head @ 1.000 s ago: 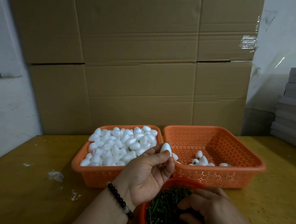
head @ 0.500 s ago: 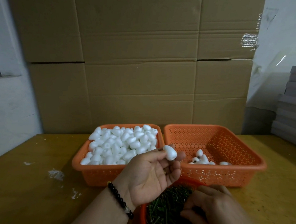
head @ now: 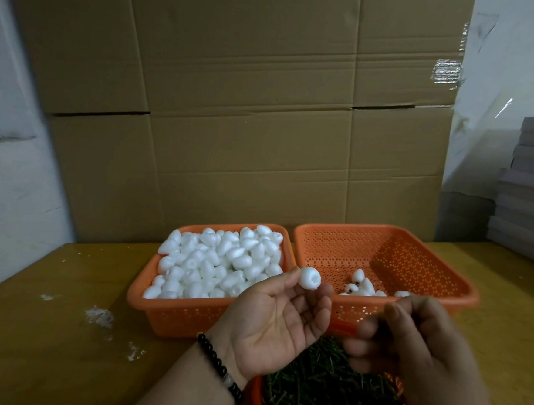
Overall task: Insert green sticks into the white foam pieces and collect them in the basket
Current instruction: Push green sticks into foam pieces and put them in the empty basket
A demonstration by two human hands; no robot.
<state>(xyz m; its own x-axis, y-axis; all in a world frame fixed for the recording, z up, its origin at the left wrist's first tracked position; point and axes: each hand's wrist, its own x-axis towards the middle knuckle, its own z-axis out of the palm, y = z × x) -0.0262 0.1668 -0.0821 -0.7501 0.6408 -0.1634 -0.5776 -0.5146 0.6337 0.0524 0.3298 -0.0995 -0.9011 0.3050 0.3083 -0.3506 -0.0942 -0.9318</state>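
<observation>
Head view: the foam piece (head: pixel 309 278), pinched by the left hand (head: pixel 278 321), has been turned hollow-outward; the right hand (head: pixel 414 342) at 3 o'clock has risen, clenched — stick unseen — insertion seems imminent

A single head-worn camera looks forward and down from the person's own seat, close over the near edge of the desk (head: pixel 27 359). Its wide angle takes in both hands low in the frame, the orange baskets (head: pixel 383 242) at mid-distance, and the cardboard wall (head: pixel 250 106) rising behind at the far side.
</observation>
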